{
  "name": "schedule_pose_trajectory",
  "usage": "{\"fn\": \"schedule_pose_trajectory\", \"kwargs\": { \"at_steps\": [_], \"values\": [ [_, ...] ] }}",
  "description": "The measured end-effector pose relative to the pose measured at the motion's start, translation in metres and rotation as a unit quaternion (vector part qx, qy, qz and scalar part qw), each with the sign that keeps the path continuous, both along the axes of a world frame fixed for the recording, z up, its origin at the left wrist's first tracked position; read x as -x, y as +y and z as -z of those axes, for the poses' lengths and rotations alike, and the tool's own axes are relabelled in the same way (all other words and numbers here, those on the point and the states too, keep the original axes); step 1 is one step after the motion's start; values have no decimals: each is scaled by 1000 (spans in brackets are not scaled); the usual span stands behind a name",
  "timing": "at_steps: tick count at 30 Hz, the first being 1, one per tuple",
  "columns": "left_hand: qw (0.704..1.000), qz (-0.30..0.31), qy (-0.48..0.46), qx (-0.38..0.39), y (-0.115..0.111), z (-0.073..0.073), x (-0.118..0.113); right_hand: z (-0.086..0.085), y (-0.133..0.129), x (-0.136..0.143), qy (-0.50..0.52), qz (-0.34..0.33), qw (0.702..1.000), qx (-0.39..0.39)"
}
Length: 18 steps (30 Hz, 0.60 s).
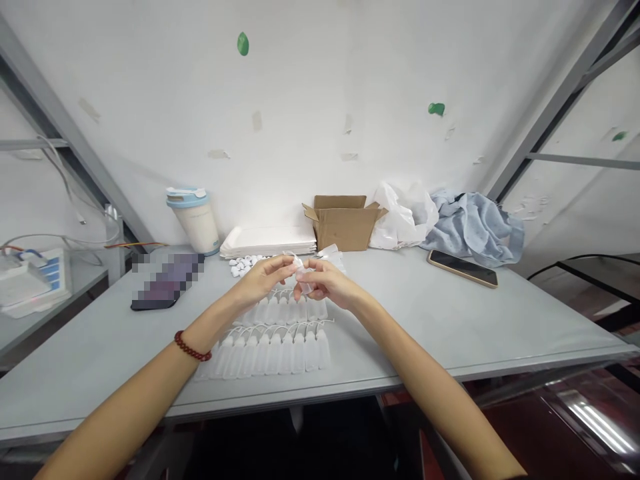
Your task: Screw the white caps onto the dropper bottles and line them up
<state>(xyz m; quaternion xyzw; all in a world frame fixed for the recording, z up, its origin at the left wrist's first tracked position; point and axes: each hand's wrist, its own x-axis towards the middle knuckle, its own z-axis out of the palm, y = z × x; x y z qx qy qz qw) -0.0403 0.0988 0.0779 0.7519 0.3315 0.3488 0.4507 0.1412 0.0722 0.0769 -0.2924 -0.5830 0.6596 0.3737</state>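
Note:
A small translucent plastic bottle is up in front of me over the table, partly hidden by fingers. My right hand has its fingers closed round the body. At the bottle's white top, my left hand pinches with thumb and forefinger; whether it grips a cap or the neck is too small to tell. Beneath my hands lie similar bottles in a back row and a front row, with thin white straps looping from their tops. Small white caps are heaped behind my left hand.
Along the wall stand a cup with a blue lid, a stack of white sheets, an open cardboard box, a white plastic bag and blue cloth. A phone lies right; a dark pixelated object lies left.

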Motion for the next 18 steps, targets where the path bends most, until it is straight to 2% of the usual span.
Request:
{"fn": "schedule_pose_trajectory", "kwargs": {
  "at_steps": [7, 12, 18],
  "values": [
    [1000, 19, -4, -1, 3, -1, 5, 0, -1, 0, 28, -10, 999, 27],
    [998, 65, -1, -14, 3, -4, 6, 3, -1, 1, 19, -16, 1000, 9],
    [997, 73, 10, -5, 5, -4, 8, 9, 1, 1, 31, -26, 999, -4]
  ]
}}
